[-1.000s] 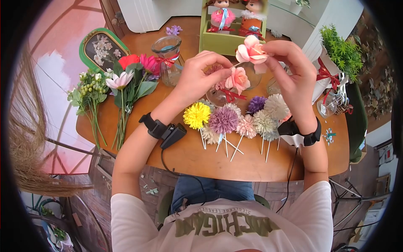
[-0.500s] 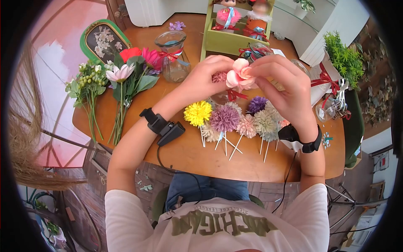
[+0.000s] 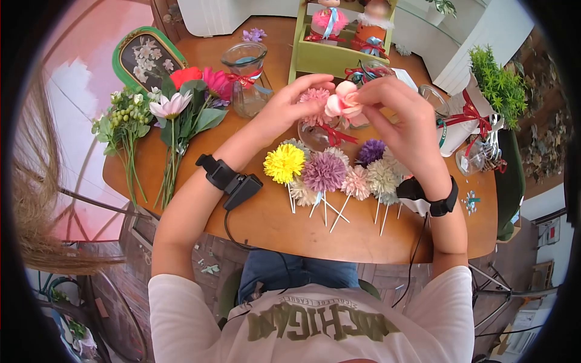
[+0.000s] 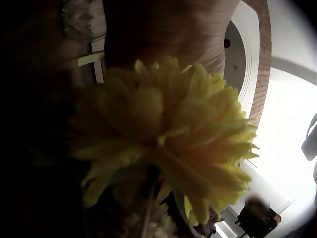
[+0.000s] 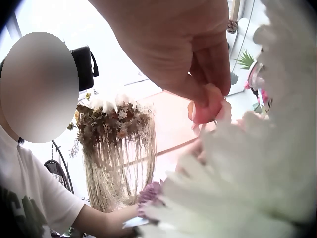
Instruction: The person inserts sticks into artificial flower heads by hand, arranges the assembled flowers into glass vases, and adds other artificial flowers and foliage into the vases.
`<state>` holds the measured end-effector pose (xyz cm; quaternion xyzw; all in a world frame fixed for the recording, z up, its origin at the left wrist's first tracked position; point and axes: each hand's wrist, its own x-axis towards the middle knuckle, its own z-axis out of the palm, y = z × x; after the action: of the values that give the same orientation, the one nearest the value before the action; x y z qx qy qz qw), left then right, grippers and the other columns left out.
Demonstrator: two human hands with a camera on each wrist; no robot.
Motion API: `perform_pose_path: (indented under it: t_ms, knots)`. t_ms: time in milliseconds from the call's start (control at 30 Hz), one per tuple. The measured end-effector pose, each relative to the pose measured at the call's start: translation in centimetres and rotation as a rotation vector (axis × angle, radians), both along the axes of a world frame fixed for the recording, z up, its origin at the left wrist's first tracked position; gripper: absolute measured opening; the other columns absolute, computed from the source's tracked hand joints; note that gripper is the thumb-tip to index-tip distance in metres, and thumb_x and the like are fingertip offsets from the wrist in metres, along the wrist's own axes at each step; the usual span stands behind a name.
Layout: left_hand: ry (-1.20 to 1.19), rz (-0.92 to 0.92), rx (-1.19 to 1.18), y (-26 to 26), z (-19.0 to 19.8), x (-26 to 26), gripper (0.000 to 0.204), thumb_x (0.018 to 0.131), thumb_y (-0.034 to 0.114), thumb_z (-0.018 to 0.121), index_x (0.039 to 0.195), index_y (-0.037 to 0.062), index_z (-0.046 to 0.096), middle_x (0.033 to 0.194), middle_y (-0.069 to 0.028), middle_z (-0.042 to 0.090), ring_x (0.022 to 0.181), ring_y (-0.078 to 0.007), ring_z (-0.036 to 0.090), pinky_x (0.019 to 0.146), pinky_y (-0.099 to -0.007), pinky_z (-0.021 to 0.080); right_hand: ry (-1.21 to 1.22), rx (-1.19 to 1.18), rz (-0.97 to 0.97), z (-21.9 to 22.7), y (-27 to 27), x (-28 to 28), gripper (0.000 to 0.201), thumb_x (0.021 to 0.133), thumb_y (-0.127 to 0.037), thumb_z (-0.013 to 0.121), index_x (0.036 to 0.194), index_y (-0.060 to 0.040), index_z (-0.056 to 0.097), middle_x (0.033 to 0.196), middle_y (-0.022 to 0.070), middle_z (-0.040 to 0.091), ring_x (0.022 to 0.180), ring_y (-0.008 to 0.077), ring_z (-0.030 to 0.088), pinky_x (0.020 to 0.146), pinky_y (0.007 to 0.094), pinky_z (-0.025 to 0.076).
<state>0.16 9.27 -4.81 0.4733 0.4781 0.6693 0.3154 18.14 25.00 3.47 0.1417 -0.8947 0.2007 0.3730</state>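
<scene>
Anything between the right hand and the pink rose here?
Nothing visible. The right hand pinches the pink rose directly; the pink pompom flower next to it in the head view doesn't come between them.

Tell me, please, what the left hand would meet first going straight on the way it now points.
Probably the peach-pink, layered rose pinched by the right hand: in the head view it lies just ahead of the left hand, though depth is unclear.

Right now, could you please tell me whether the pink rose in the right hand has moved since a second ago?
Yes; judged against the green box, the pink rose has shifted leftward and downward in the head view.
</scene>
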Motion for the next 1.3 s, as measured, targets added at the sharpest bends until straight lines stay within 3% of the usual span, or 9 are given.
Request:
perform_pose_path:
  t_ms: [200, 500, 633, 667, 800, 1033, 1167, 1233, 1300]
  knots:
    - [-0.223, -0.142, -0.042, 0.3, -1.1, -0.6, 0.060, 0.110, 0.046, 0.034, 0.151, 0.0027, 0.040, 0.147, -0.0142, 0.052, 0.132, -0.0253, 0.055, 0.111, -0.0415, 0.045, -0.199, 0.050, -0.023, -2.2, 0.2, -0.9, 0.013, 0.083, -0.002, 0.069, 0.094, -0.0054, 0.065, 0.096, 0.0110, 0.067, 0.087, 0.0339, 0.067, 0.073, 0.0418, 0.055]
    - [-0.110, -0.213, -0.114, 0.2, -1.3, -1.6, 0.069, 0.111, 0.052, 0.021, 0.146, -0.0004, 0.047, 0.143, -0.0166, 0.057, 0.131, -0.0254, 0.057, 0.113, -0.0397, 0.044, -0.102, 0.167, -0.085, 1.2, -0.6, 0.8, 0.029, 0.078, -0.001, 0.071, 0.106, -0.0082, 0.068, 0.108, 0.0107, 0.067, 0.099, 0.0339, 0.066, 0.080, 0.0419, 0.055]
    - [-0.262, -0.328, -0.045, -0.6, -1.1, -0.7, 0.073, 0.104, 0.054, 0.047, 0.152, -0.0006, 0.038, 0.150, -0.0173, 0.049, 0.139, -0.0275, 0.049, 0.117, -0.0416, 0.040, -0.416, 0.197, 0.004, 3.6, -0.9, 3.3, 0.032, 0.076, -0.004, 0.074, 0.107, -0.0067, 0.067, 0.108, 0.0107, 0.067, 0.100, 0.0318, 0.066, 0.082, 0.0401, 0.054]
    - [-0.217, -0.361, -0.117, -0.9, -0.5, -1.4, 0.086, 0.092, 0.047, 0.069, 0.155, -0.0003, 0.033, 0.153, -0.0170, 0.045, 0.141, -0.0280, 0.046, 0.118, -0.0427, 0.038, -0.425, 0.196, 0.007, 3.7, -1.4, 3.7, 0.032, 0.076, -0.004, 0.074, 0.107, -0.0067, 0.067, 0.108, 0.0107, 0.067, 0.100, 0.0318, 0.066, 0.082, 0.0401, 0.054]
    - [-0.312, -0.477, -0.161, -1.2, -2.9, -3.3, 0.079, 0.085, 0.014, 0.071, 0.155, 0.0005, 0.034, 0.150, -0.0131, 0.049, 0.137, -0.0217, 0.049, 0.116, -0.0389, 0.037, -0.440, 0.275, 0.232, 1.8, -4.8, 3.8, 0.041, 0.076, -0.007, 0.073, 0.116, -0.0048, 0.064, 0.111, 0.0112, 0.064, 0.102, 0.0295, 0.064, 0.086, 0.0397, 0.053]
    - [-0.104, -0.351, -0.336, -2.0, -2.0, -2.9, 0.092, 0.077, -0.001, 0.079, 0.156, 0.0030, 0.033, 0.146, -0.0085, 0.054, 0.133, -0.0160, 0.050, 0.114, -0.0369, 0.039, -0.434, 0.415, 0.161, -1.6, -5.6, 2.5, 0.026, 0.082, -0.010, 0.061, 0.108, -0.0043, 0.061, 0.096, 0.0084, 0.061, 0.098, 0.0265, 0.064, 0.078, 0.0373, 0.053]
    - [-0.070, -0.389, -0.311, -1.2, -2.2, -2.6, 0.090, 0.076, -0.003, 0.083, 0.153, 0.0035, 0.037, 0.141, -0.0066, 0.058, 0.129, -0.0137, 0.053, 0.111, -0.0359, 0.043, -0.428, 0.267, 0.176, 0.3, -4.7, 2.7, 0.028, 0.083, -0.008, 0.064, 0.111, -0.0047, 0.060, 0.098, 0.0102, 0.064, 0.094, 0.0307, 0.066, 0.076, 0.0397, 0.054]
    - [0.103, -0.385, -0.264, -0.9, -2.5, -2.3, 0.081, 0.076, -0.004, 0.083, 0.147, 0.0024, 0.043, 0.135, -0.0052, 0.061, 0.124, -0.0124, 0.056, 0.109, -0.0347, 0.045, -0.449, 0.036, 0.060, 2.2, -4.3, 3.3, 0.049, 0.072, 0.007, 0.075, 0.119, -0.0034, 0.063, 0.111, 0.0103, 0.067, 0.094, 0.0233, 0.069, 0.083, 0.0340, 0.056]
    - [0.224, -0.358, -0.250, -0.4, -2.9, -2.1, 0.083, 0.074, 0.014, 0.090, 0.142, 0.0014, 0.046, 0.133, -0.0093, 0.061, 0.127, -0.0193, 0.053, 0.111, -0.0384, 0.042, -0.244, -0.133, 0.004, 2.7, -3.3, 3.3, 0.047, 0.077, 0.009, 0.074, 0.118, -0.0027, 0.056, 0.116, 0.0105, 0.067, 0.101, 0.0164, 0.065, 0.086, 0.0297, 0.053]
